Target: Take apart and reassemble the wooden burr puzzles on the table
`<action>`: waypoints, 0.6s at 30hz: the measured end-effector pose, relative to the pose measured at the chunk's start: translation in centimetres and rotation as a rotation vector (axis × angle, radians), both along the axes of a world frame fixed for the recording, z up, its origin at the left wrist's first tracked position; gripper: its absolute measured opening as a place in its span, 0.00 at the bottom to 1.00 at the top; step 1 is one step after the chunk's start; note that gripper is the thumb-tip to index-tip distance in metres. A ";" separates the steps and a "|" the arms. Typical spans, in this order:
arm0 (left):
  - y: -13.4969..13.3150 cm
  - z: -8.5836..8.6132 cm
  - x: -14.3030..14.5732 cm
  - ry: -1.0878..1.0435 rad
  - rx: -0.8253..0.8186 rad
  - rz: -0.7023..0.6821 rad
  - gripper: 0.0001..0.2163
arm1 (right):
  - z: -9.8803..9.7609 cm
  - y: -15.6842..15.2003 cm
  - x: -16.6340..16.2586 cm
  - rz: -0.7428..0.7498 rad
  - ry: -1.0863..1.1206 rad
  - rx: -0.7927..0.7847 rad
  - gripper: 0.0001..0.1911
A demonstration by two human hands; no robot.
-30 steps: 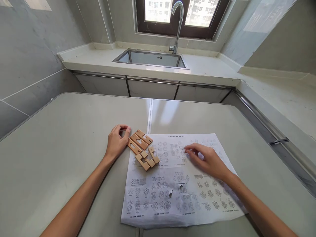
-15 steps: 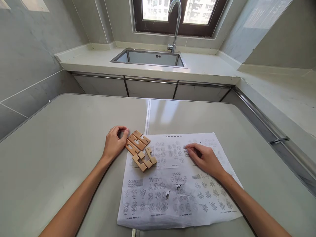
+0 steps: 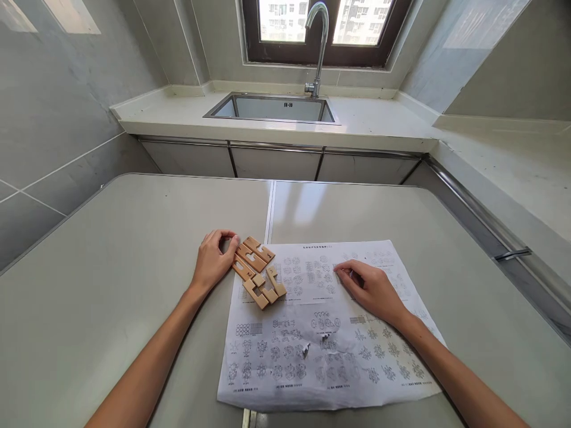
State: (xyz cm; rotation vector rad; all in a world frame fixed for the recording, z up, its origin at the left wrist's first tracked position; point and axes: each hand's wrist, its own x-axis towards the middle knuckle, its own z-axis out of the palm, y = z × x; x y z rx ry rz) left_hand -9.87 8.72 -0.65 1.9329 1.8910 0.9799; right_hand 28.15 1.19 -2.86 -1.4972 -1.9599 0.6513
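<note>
Several notched wooden burr puzzle pieces point(image 3: 254, 261) lie in a slanted cluster on the table and the upper left of a printed paper sheet point(image 3: 330, 389). Some bear small dark marks. My left hand point(image 3: 215, 258) rests on the table at the cluster's left side, fingers curled in. Its thumb and index tips come close together right against the edge of the pieces, and I see nothing held. On the upper right of the sheet lies my right hand point(image 3: 368, 288), loosely curled, thumb near the index finger, with nothing visible in it. The sheet shows rows of small line diagrams.
The pale table point(image 3: 111, 285) has a seam down its middle. Two small tears point(image 3: 306, 349) mark the sheet. Beyond the table stand a counter point(image 3: 370, 113) with a sink point(image 3: 272, 108), a tall faucet point(image 3: 317, 53) and a window. Another counter point(image 3: 513, 160) runs along the right.
The camera view has shifted slightly. My right hand has slid a little to the left over the sheet. My left hand and the wooden pieces keep about the same places.
</note>
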 end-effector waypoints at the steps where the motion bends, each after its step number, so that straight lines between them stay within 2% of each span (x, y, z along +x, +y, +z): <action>1: 0.0 0.0 0.0 0.001 0.001 0.000 0.12 | 0.0 0.0 0.0 0.001 0.002 -0.003 0.13; 18: -0.3 0.2 0.2 0.011 -0.005 -0.004 0.12 | 0.4 -0.2 -0.1 0.013 0.001 0.003 0.16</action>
